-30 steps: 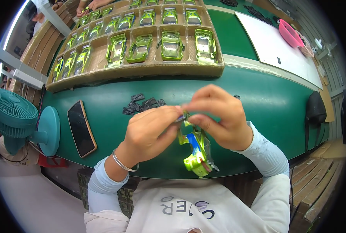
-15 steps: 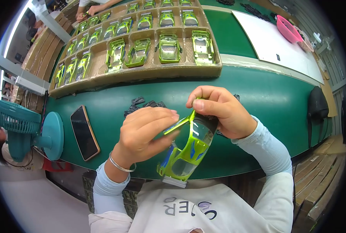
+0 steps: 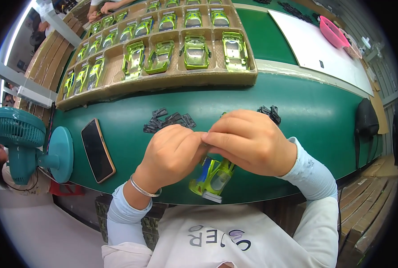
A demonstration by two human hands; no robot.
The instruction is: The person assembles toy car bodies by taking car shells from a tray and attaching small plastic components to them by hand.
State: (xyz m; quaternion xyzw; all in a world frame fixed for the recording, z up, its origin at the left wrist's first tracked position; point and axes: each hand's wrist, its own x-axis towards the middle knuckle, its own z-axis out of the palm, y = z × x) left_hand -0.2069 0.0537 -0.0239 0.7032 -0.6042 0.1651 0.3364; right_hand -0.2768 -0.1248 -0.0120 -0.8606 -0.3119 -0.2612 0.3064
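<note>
Both hands meet over a lime-green toy car body [image 3: 213,177] held just above the near edge of the green table [image 3: 306,111]. My left hand [image 3: 172,154] and my right hand [image 3: 250,140] grip its upper end, fingertips touching; the car's lower end with a blue part sticks out below them. A pile of small black plastic parts [image 3: 167,120] lies just beyond my left hand, and a few more black parts [image 3: 270,112] lie beyond my right hand.
A cardboard tray [image 3: 163,80] with compartments full of green toy cars runs along the far side. A dark phone [image 3: 97,149] and a teal desk fan [image 3: 27,145] stand at the left. A white sheet [image 3: 315,49] and pink basket [image 3: 333,32] lie far right. Another person's hands [image 3: 105,6] work at the top.
The car body has come down from a raised, tilted hold to lie under my hands, which have closed together over its upper end.
</note>
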